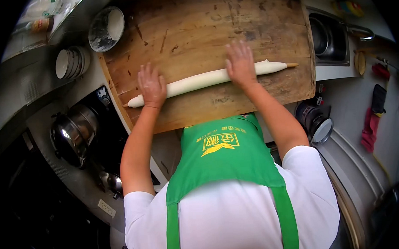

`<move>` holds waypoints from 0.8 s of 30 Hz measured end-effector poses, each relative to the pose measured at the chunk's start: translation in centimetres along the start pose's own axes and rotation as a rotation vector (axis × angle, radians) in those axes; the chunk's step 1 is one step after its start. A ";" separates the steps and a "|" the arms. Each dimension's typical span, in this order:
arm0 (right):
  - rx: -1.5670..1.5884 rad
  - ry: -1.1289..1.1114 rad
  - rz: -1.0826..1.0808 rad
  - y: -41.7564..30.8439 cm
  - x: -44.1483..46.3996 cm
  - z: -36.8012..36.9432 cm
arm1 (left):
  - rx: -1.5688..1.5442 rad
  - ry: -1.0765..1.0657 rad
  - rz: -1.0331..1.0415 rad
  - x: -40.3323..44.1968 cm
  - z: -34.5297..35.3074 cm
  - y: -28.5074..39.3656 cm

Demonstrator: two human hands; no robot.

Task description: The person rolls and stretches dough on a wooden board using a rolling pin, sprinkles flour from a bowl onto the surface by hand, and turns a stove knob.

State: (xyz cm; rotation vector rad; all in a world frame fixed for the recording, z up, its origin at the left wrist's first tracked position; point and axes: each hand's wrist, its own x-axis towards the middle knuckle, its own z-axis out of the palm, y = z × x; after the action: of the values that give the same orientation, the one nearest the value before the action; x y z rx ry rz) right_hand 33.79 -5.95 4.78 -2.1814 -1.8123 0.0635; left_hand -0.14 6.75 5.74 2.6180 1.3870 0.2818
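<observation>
A long pale sheet of dough (197, 81) is wrapped around a thin wooden rolling pin (292, 65), lying aslant on the wooden board. The pin's bare tips stick out at both ends. My left hand (152, 85) presses palm-down on the roll near its left end, fingers stretched forward past it. Toward the right end, my right hand (241, 65) lies over the roll in the same way, fingers extended and slightly blurred. Neither hand is curled around the pin. Dough under the palms is hidden.
The big wooden board (196, 40) spans the counter. A metal bowl (106, 29) with white powder stands at its far left corner. Stacked bowls (70, 62) and a shiny pot (77, 127) are at left. A sink (327, 39) lies right; a green apron (223, 157) touches the near edge.
</observation>
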 end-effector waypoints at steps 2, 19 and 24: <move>0.106 -0.204 -0.089 -5.5 -0.6 2.0 | -0.097 -0.065 -0.011 1.1 3.1 7.7; -0.009 -0.076 0.109 0.3 1.9 2.1 | 0.082 -0.098 0.001 1.1 1.7 2.0; -0.075 -0.083 0.168 2.9 -3.5 1.2 | 0.079 -0.100 -0.124 -4.8 1.6 0.1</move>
State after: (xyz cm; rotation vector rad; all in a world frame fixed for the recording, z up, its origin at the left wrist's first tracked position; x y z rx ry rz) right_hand 35.54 -9.55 2.34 -2.4137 -1.6948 0.1265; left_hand -2.29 2.61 3.76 2.5545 1.5477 0.0807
